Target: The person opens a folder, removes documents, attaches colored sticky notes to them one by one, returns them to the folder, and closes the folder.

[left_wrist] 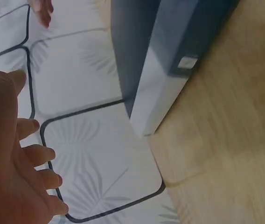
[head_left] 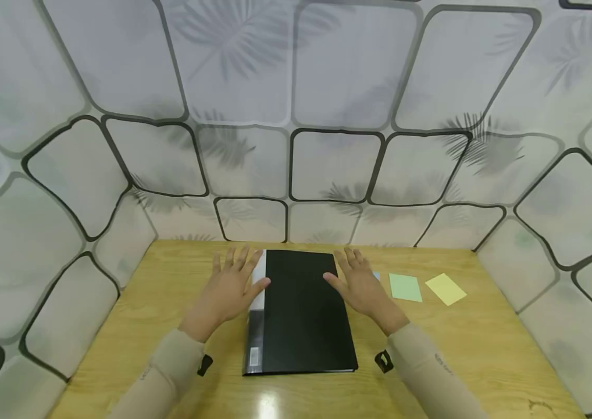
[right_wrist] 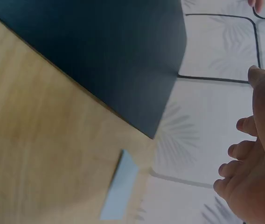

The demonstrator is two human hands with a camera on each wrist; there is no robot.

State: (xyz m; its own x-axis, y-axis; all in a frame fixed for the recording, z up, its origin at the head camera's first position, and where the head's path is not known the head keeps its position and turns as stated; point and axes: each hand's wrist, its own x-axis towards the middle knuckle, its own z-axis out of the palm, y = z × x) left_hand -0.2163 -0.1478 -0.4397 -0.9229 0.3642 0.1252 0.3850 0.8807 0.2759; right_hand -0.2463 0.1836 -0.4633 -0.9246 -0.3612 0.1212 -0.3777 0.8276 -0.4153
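Observation:
A black folder (head_left: 303, 314) with a pale and dark spine strip lies closed on the wooden table. My left hand (head_left: 225, 291), fingers spread, is over its upper left edge; my right hand (head_left: 364, 288), also spread, is at its upper right edge. In the left wrist view the left hand (left_wrist: 16, 163) is raised clear of the folder's spine (left_wrist: 163, 88), holding nothing. The right wrist view has the right hand (right_wrist: 258, 163) apart from the folder (right_wrist: 109, 56), empty too.
Right of the folder lie a green sticky note (head_left: 405, 287), a yellow one (head_left: 445, 289) and a blue one (head_left: 377, 276), partly hidden by the right hand. Patterned cloth walls (head_left: 338, 163) stand behind and on both sides of the table (head_left: 134, 326).

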